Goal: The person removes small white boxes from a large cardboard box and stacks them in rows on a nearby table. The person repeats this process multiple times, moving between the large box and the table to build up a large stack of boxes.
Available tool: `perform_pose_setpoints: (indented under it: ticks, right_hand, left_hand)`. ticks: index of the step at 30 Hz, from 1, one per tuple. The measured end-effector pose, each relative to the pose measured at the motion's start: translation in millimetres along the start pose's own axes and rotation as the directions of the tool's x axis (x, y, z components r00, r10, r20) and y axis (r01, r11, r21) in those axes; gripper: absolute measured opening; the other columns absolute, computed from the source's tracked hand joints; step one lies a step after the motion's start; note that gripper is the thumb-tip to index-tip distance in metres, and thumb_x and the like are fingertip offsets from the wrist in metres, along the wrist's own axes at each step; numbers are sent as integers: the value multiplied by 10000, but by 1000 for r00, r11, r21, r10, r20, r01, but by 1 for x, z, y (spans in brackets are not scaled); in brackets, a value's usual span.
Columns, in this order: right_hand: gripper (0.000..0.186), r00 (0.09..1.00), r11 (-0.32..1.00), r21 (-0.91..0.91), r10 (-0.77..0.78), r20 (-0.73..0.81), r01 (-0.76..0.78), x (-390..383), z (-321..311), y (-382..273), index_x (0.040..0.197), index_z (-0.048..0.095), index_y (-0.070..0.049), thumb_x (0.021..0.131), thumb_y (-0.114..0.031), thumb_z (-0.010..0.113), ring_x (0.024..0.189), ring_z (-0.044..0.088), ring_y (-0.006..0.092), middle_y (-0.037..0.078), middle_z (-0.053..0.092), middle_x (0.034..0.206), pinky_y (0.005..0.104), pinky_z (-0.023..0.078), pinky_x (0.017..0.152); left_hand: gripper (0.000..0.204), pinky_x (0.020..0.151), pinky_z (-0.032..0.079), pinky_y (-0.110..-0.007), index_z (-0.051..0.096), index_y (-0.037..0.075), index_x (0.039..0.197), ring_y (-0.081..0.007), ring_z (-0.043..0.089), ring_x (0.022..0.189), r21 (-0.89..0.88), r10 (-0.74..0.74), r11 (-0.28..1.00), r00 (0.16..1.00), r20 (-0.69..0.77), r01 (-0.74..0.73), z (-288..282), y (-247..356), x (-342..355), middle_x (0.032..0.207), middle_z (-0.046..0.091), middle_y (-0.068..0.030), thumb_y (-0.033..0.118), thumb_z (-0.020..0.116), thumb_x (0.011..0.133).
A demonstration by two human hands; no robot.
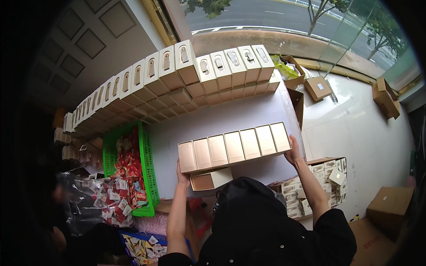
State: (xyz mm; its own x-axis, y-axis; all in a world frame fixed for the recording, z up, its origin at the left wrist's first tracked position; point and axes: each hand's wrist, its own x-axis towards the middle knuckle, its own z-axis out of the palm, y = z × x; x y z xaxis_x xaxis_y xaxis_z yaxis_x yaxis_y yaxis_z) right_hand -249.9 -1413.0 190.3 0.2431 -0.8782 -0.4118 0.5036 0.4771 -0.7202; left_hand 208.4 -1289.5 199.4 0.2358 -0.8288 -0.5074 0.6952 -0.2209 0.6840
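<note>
Holds row of seven open boxes (234,146), side by side, gold-beige inside, open faces turned up toward the camera, over the near part of the white desk (213,119). Sets left hand (182,178) at left end of row, right hand (293,154) at right end. Has grip clamped on the row from both sides; can't make out all left fingers. Can't tell if lifted or resting on desk. Slants a bit, right end farther from body than left.

Shows one more box (221,177), white and gold-beige, just on body side of row, near left hand. Lines far side of desk with stacked cream boxes (166,66), top ones bearing rounded shapes on their faces. Has green basket (153,181) to the left, loaded with red and white packets (126,166), clear plastic bag (80,186) beside it. Shows yellow and white packets (144,248) at lower left. Has small cream boxes (337,177) packed together past right forearm. Scatters brown cartons (390,210) over pale floor (337,137), far right. Shows road (266,15) beyond.
</note>
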Motion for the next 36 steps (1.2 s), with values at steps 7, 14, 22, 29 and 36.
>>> perform_pose_setpoints:
  ticks: [7, 14, 22, 29, 36]
  right_hand:
    - [619, 967, 955, -190, 198, -163, -228, -2, -23, 12, 1236, 402, -14, 912, -529, 289, 1109, 492, 205, 118, 526, 1192, 321, 382, 935]
    - [551, 988, 894, -439, 21, -153, -87, 6, 37, -23, 1167, 469, -12, 922, -470, 284, 998, 539, 180, 117, 541, 1134, 316, 439, 855]
    - [480, 995, 943, -330, -61, -78, 31, 1, 5, -16, 1306, 400, -57, 905, -309, 320, 1199, 405, 170, 55, 470, 1281, 327, 294, 999]
    - [498, 980, 954, -251, 129, -151, -164, 15, -2, -11, 1306, 421, -150, 893, -412, 324, 1124, 453, 144, 17, 511, 1219, 362, 361, 925]
    - [650, 887, 737, -510, 274, -372, -442, 36, 25, -43, 1249, 453, -116, 829, -603, 363, 999, 520, 165, 66, 554, 1109, 426, 417, 837]
  left_hand:
    - [509, 835, 451, -353, 492, 56, 1167, -200, 565, 950, 497, -240, 831, 967, -83, 249, -61, 4, 4, 1056, 589, -62, 465, 336, 907]
    - [599, 930, 377, -369, 365, 110, 1290, -184, 455, 1089, 737, -179, 669, 983, 37, 94, -8, 34, 37, 1177, 482, -72, 526, 457, 869]
    - [903, 956, 342, -332, 180, 147, 1378, -222, 372, 1201, 694, -96, 706, 952, 289, -140, 1, 24, 40, 1330, 359, -79, -89, 635, 635]
    - [705, 873, 384, -340, 221, 162, 1362, -196, 426, 1137, 643, -355, 732, 932, 76, 226, 4, 46, 61, 1284, 420, -110, 434, 546, 798]
    - [747, 887, 395, -397, 296, 104, 1325, -230, 490, 1082, 722, -176, 665, 980, -95, 190, 34, 41, 73, 1191, 495, -136, 591, 513, 801]
